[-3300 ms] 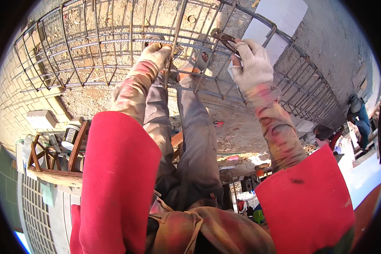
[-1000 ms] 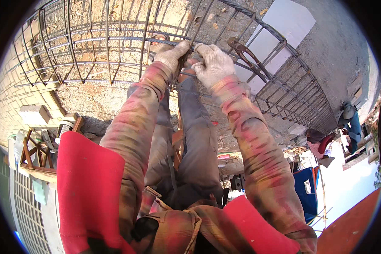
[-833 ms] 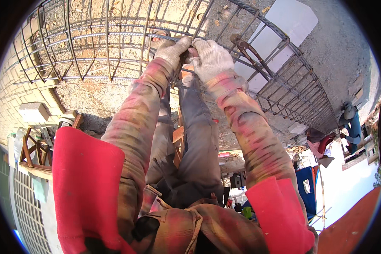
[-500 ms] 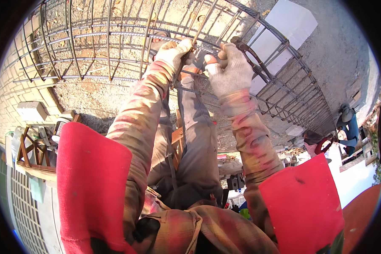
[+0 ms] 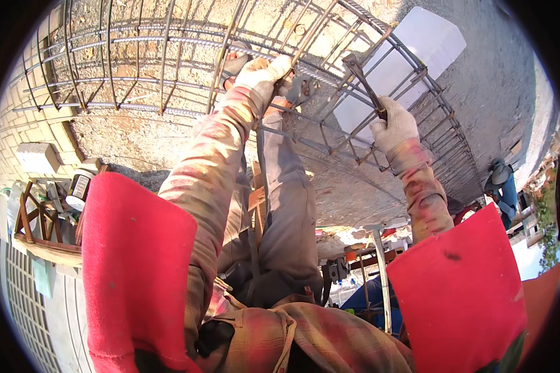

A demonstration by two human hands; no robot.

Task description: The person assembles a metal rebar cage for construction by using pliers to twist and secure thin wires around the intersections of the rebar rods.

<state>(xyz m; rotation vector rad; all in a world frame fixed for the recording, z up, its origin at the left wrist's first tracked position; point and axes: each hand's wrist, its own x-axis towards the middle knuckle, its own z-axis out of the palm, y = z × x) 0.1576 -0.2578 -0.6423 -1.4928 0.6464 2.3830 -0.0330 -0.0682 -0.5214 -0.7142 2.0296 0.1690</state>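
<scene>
Through my feed, the dark metal pincers with slim handles sit right of centre near the top of the frame, their handle end gripped in the gloved right hand, fingers folded around it. Their long axis runs from that hand toward the upper left, head farthest from the palm; the gloved left hand lies off to the left, well apart. I see its fingers curled in at a bar of the grey steel rebar cage, but can't tell what they pinch. The cage spans the top and bends down the right side. Beyond the pincers I have a flat white panel, upper right; lower left, a brown wooden frame.
</scene>
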